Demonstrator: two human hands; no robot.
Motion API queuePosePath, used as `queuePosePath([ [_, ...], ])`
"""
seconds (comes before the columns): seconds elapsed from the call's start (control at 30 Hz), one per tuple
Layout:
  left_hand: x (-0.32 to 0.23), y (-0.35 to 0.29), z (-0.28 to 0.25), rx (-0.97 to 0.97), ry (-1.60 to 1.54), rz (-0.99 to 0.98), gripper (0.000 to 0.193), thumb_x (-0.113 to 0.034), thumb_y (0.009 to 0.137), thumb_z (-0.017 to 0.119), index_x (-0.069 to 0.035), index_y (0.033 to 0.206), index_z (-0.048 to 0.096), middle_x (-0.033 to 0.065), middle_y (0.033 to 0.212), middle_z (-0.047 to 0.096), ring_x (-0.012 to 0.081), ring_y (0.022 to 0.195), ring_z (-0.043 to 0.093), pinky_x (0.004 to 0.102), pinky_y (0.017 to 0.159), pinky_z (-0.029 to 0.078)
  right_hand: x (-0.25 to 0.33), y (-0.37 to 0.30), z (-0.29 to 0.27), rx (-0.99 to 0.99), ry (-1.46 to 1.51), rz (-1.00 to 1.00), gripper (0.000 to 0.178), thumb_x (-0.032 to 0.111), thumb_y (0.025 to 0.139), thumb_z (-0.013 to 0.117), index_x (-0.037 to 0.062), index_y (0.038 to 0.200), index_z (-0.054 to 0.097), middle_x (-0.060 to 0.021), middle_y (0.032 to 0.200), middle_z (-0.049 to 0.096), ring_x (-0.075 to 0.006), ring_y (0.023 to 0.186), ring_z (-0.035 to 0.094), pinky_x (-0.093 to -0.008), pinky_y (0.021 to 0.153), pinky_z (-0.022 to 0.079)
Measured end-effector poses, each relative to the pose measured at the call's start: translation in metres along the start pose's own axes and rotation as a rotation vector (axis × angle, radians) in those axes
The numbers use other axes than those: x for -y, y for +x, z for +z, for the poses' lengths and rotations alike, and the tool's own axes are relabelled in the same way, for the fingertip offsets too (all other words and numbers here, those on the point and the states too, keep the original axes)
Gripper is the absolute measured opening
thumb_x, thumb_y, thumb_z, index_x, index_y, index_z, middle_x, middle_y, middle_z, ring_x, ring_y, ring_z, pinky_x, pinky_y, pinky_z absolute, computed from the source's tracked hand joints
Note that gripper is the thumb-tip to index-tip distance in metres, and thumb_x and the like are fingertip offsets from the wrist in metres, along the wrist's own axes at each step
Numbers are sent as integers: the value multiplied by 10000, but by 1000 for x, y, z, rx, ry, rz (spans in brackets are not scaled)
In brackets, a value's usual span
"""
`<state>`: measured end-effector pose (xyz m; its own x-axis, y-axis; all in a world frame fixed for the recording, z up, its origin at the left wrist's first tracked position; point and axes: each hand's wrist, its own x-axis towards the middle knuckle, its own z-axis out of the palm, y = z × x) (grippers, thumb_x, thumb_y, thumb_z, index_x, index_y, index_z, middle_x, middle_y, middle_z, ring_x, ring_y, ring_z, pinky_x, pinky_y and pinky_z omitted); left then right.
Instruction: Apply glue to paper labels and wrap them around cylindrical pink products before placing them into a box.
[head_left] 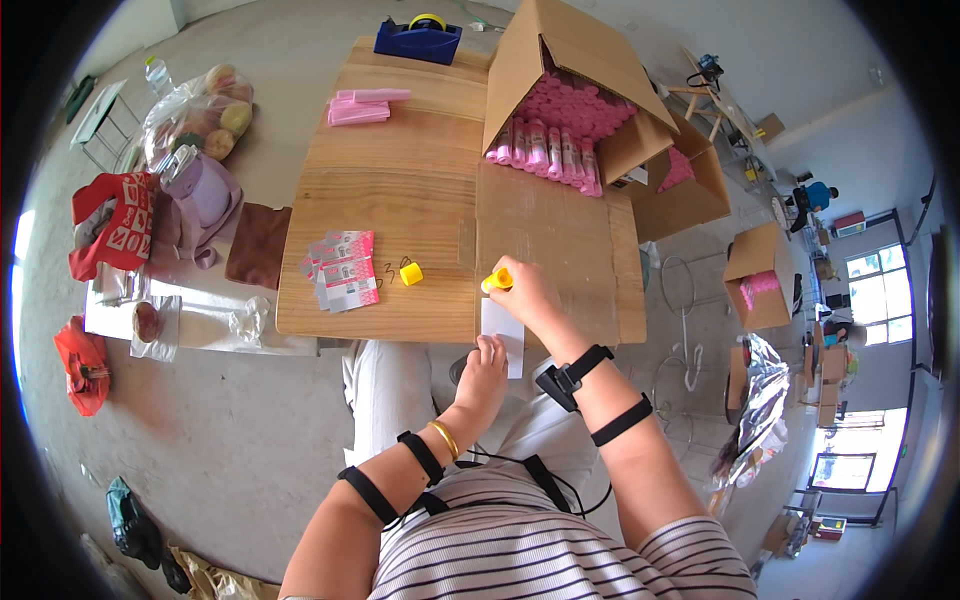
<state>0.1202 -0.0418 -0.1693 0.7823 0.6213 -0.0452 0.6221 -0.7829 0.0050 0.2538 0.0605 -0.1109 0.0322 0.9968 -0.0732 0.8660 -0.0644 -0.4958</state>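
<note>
My right hand (530, 292) is closed round a yellow glue stick (496, 281), held low at the far end of a white paper slip (502, 317). The slip lies at the table's near edge and hangs partly over it. Fingers of my left hand (482, 374) grip the slip's left side near that edge; the thumb is hidden. A loose yellow cap (411, 273) stands on the wood left of the glue stick. Further left lies a fanned pile of pink, grey and white printed cards (345, 270).
On the wooden table (400, 190), an open cardboard box (570, 60) at the far right holds many pink tubes (545, 150). Flat pink pieces (365, 106) and a blue tape dispenser (418, 42) lie far left. Bags and a lilac bottle (197, 183) are on a side surface left.
</note>
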Motion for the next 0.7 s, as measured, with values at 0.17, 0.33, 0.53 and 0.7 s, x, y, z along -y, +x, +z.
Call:
queuePosePath([
  [0.17, 2, -3, -2, 3, 3, -5, 530, -182, 837, 512, 95, 1286, 455, 211, 1341, 412, 355, 1218, 406, 321, 905, 414, 3, -3, 3, 36, -94, -5, 241, 232, 709, 717, 67, 852, 614, -164, 747, 655, -343, 727, 647, -436, 619, 514],
  [0.33, 5, -1, -5, 23, -16, 18, 523, -188, 832, 524, 93, 1270, 472, 208, 1339, 412, 353, 1215, 408, 326, 912, 411, -2, -7, 0, 30, -20, -37, 256, 228, 694, 726, 80, 880, 632, -169, 766, 660, -347, 734, 646, -435, 642, 518],
  [0.53, 4, -2, -5, 17, -41, 4, 503, -179, 822, 535, 81, 1251, 496, 209, 1339, 409, 352, 1214, 410, 341, 923, 411, -8, -14, -7, 0, 21, 53, 254, 225, 695, 723, 91, 890, 632, -170, 778, 660, -354, 763, 644, -424, 657, 515],
  [0.7, 4, -2, -5, 7, -57, 8, 481, -170, 826, 527, 70, 1242, 507, 203, 1342, 410, 349, 1205, 414, 344, 923, 414, -35, -27, -1, -38, 70, 58, 263, 244, 704, 724, 95, 897, 625, -147, 789, 667, -338, 769, 648, -424, 668, 510],
])
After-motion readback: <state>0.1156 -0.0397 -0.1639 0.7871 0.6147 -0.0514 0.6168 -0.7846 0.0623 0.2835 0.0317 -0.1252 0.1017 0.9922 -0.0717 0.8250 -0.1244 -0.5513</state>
